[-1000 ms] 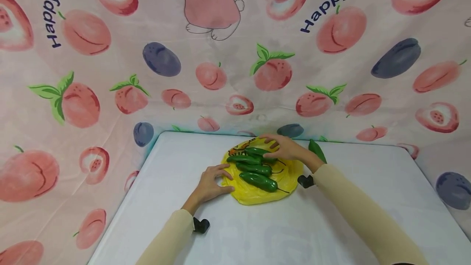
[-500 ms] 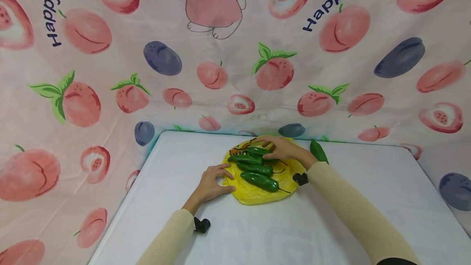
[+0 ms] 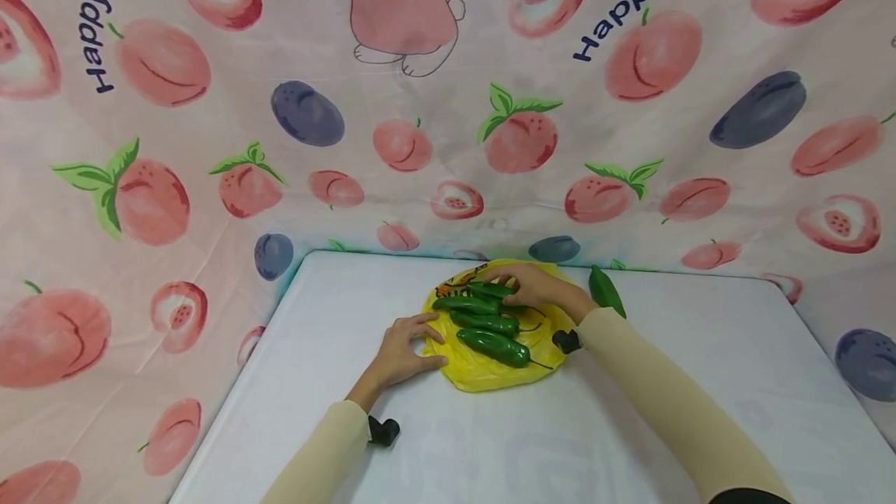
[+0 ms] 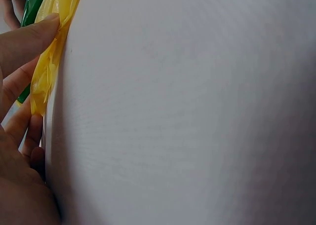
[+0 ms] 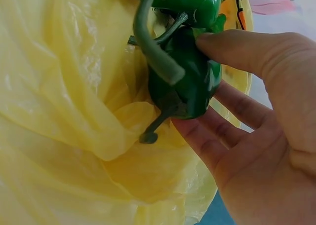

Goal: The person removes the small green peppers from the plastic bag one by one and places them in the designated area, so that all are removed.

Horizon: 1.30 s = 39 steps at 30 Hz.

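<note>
- Your farthest pepper [image 3: 483,288] lies at 12 o'clock on the yellow bag [image 3: 476,378], 12 o'clock being the side away from you; it is glossy green, and part of it is hidden by your hand in the head view.
- Your right hand [image 3: 535,284] comes in from 4 o'clock and grips that pepper: the right wrist view shows your thumb on one side of it and your fingers bent round the other.
- Three more green ones follow towards you in a loose row: the second pepper [image 3: 460,304], the third pepper [image 3: 483,322] and the nearest pepper [image 3: 490,346], whose stem points to 4 o'clock.
- Your left hand [image 3: 402,348] rests at the bag's edge at about 8 o'clock, thumb and fingers spread apart and loosely bent; the left wrist view has your thumb lying on the plastic.
- You have dark printing [image 3: 458,284] on the bag at 11 o'clock.
- At 2 o'clock, just beyond your right wrist, a pointed green item [image 3: 606,292] lies near the far edge of the white bench [image 3: 560,434]; whether pepper or leaf, you cannot tell.
- Past that edge at 12 o'clock, and round at 9 o'clock, you face a pink cloth [image 3: 315,37] printed with fruit.
</note>
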Tool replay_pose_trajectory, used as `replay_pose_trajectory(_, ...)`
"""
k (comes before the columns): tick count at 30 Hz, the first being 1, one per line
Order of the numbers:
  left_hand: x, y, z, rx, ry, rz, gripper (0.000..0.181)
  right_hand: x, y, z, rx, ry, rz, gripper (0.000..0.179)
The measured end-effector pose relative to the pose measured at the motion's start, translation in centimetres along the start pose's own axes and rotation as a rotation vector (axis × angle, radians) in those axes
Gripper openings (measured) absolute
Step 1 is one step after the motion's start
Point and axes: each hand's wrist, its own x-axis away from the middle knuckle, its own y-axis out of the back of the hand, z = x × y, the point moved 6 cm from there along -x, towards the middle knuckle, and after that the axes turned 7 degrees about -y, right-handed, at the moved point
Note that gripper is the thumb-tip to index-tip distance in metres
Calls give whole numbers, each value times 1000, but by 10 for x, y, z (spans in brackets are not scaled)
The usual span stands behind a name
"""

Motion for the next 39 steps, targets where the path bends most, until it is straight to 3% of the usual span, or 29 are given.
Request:
replay_pose_trajectory(7,0,0,-1,-9,-18,4,24,-2,-3,-4,30,-6,12,44)
replay_pose_trajectory(21,1,0,-1,4,5,-7,23,-2,-3,-2,89,-68,10,40)
replay_pose_trajectory(39,1,-1,0,1,-3,-9,23,0,-1,0,127,-41,-8,39)
